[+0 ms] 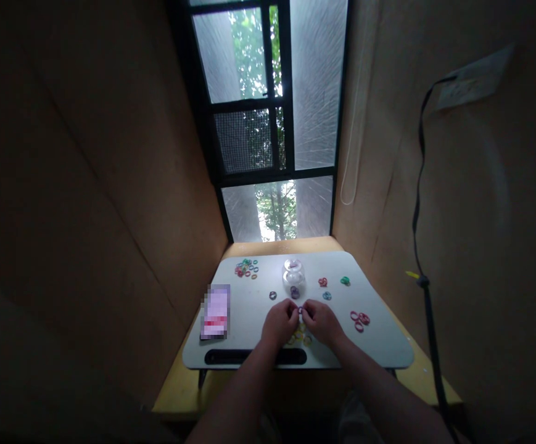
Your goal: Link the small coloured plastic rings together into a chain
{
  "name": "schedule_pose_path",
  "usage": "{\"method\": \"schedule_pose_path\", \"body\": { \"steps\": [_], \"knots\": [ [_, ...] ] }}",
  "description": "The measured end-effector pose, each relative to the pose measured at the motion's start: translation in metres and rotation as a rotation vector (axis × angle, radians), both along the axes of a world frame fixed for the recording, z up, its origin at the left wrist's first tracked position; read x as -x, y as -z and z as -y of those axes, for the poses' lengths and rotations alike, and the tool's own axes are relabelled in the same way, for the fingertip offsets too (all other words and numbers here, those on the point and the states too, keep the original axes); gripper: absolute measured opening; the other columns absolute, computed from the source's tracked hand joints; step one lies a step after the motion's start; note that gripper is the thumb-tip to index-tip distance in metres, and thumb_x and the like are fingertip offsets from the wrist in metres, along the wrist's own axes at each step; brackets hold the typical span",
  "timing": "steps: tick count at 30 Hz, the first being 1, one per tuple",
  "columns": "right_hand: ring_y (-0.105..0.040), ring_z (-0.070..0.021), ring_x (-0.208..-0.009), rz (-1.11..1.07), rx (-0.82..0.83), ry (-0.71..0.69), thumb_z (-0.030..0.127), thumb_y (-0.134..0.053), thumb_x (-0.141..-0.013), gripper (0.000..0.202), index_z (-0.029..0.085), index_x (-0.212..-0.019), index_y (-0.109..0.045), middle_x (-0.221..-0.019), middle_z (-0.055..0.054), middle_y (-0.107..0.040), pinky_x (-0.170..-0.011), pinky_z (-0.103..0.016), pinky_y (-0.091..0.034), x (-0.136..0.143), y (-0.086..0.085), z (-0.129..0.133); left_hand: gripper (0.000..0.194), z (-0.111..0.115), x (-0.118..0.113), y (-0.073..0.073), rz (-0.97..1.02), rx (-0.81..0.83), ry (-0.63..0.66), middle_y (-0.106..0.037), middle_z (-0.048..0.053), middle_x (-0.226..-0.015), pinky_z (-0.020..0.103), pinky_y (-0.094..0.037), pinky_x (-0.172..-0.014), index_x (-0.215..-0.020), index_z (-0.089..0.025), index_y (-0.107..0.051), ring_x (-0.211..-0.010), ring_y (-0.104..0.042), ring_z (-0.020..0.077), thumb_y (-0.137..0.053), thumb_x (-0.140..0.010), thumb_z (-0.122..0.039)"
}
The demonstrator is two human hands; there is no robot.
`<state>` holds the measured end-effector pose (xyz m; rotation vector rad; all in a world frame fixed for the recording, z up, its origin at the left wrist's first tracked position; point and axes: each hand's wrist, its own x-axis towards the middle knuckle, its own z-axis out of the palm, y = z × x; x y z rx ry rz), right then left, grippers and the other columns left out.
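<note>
Pinching one small purplish ring [300, 310] between the fingertips of your left hand [280, 322] and right hand [322, 320], you are holding it over the middle of one white table [247, 314]. Left to right, one blurred flat item [216, 311] is lying near one mixed ring pile [246, 267], too jumbled to count; one dark cluster [273, 295], one clear container [293, 277], some half-hidden yellow rings [308, 340] and four clusters, red [323, 282], blue [327, 296], green [345, 280] and pink [359, 327], are following.
</note>
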<state>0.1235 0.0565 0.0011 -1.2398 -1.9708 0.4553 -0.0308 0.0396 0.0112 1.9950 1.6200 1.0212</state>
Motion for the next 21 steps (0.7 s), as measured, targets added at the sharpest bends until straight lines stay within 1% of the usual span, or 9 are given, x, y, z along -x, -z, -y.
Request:
{"method": "schedule_pose_path", "body": {
  "steps": [9,15,21],
  "knots": [
    [-0.048,-0.0126,-0.059,0.049,0.003,0.018,0.025,-0.048,-0.083,0.02,0.019,-0.064,-0.051,-0.063,0.001,-0.056,-0.057,-0.023,-0.03,-0.0006,-0.0022,0.001,0.013,-0.0003,0.0001,0.0022,-0.028,-0.012,-0.006,-0.062,-0.001,-0.071,0.023,-0.034,-0.061,-0.078,-0.018,-0.061,-0.065,-0.052,0.0115,-0.052,-0.084,-0.025],
    [-0.048,-0.0123,-0.059,0.056,-0.006,0.027,0.024,-0.048,-0.082,0.019,0.019,-0.065,-0.051,-0.062,0.001,-0.055,-0.057,-0.024,-0.028,-0.0002,0.0008,-0.0009,0.012,-0.0005,0.0002,0.0027,-0.037,-0.025,0.004,-0.062,0.0,-0.072,0.023,-0.035,-0.062,-0.079,-0.018,-0.061,-0.066,-0.053,0.0118,-0.053,-0.084,-0.025],
    [-0.049,-0.0122,-0.06,0.052,-0.006,0.015,0.025,-0.049,-0.083,0.019,0.019,-0.065,-0.051,-0.064,0.001,-0.057,-0.058,-0.024,-0.029,-0.0013,0.0025,-0.0019,0.013,-0.0012,-0.0006,0.0027,-0.045,0.0,-0.001,-0.062,0.0,-0.072,0.023,-0.035,-0.061,-0.078,-0.018,-0.061,-0.065,-0.052,0.012,-0.053,-0.083,-0.026]
  ]
}}
